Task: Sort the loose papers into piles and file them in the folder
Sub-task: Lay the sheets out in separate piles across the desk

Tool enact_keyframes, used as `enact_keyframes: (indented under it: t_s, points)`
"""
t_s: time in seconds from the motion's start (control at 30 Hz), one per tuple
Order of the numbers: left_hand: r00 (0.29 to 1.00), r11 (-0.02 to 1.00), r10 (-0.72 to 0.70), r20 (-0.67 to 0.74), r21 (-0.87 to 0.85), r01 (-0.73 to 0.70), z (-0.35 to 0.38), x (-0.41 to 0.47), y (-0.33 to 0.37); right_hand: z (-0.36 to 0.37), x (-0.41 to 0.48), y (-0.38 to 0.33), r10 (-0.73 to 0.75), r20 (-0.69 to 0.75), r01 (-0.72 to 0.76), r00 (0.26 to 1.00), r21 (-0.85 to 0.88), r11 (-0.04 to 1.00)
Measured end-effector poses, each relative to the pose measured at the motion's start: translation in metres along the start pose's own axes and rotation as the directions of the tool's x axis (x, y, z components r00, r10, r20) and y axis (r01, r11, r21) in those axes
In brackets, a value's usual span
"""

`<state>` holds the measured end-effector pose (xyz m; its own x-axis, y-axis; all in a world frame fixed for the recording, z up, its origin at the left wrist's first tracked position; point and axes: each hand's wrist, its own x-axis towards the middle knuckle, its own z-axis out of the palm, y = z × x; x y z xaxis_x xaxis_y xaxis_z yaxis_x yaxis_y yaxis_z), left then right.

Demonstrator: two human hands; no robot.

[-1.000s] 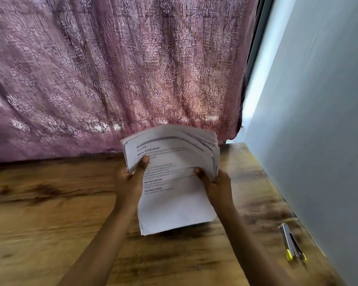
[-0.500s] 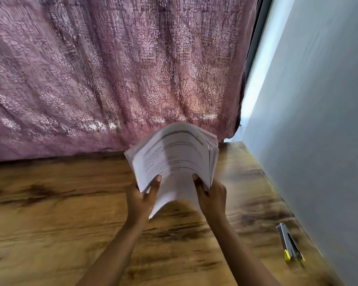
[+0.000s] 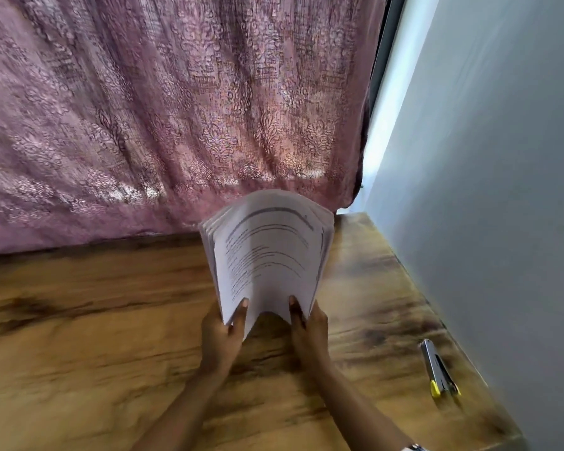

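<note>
A stack of printed papers [image 3: 267, 255] stands nearly upright above a wooden table [image 3: 95, 320], bowed at its bottom edge. The left hand [image 3: 220, 333] grips the lower left corner, thumb on the front sheet; the right hand [image 3: 308, 330] grips the lower right corner likewise. Behind: pink patterned curtain [image 3: 160, 109]. At right, near the grey wall [image 3: 502, 190], a stapler w/ yellow tips [image 3: 438, 369] lies on the table, well apart from the hands.
</note>
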<state>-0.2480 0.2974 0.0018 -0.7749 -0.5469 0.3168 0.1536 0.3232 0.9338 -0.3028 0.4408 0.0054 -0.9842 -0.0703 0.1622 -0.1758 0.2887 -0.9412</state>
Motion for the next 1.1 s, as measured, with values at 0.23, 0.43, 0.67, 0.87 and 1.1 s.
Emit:
enact_keyframes:
  t_s: [0.23, 0.43, 0.67, 0.87, 1.1]
  points:
    - [0.942, 0.954, -0.265, 0.207, -0.082, 0.287, 0.044, 0.039, 0.027, -0.083, 0.060, -0.007, 0.117, -0.028, -0.120, 0.993, -0.143, 0.982]
    - [0.708, 0.772, -0.573, 0.412, -0.019, 0.636, 0.130, 0.037, 0.002, -0.156, 0.113, 0.029, 0.380, 0.068, -0.280, 0.923, -0.558, 0.781]
    - [0.740, 0.835, -0.549, 0.388, 0.220, 0.504, 0.183, 0.038, 0.013, -0.197, 0.137, 0.049, 0.384, -0.136, -0.339, 0.913, -0.776, 0.531]
    - [0.805, 0.858, -0.368, 0.465, 0.504, 0.100, 0.179, 0.033, 0.013, -0.178, 0.116, 0.061, 0.071, -0.247, -0.255, 0.966, -0.888, 0.383]
    - [0.789, 0.627, -0.156, 0.595, 0.676, -0.386, 0.162, 0.022, -0.014, -0.144, 0.077, 0.077, -0.187, 0.153, 0.231, 0.970, -0.809, 0.540]
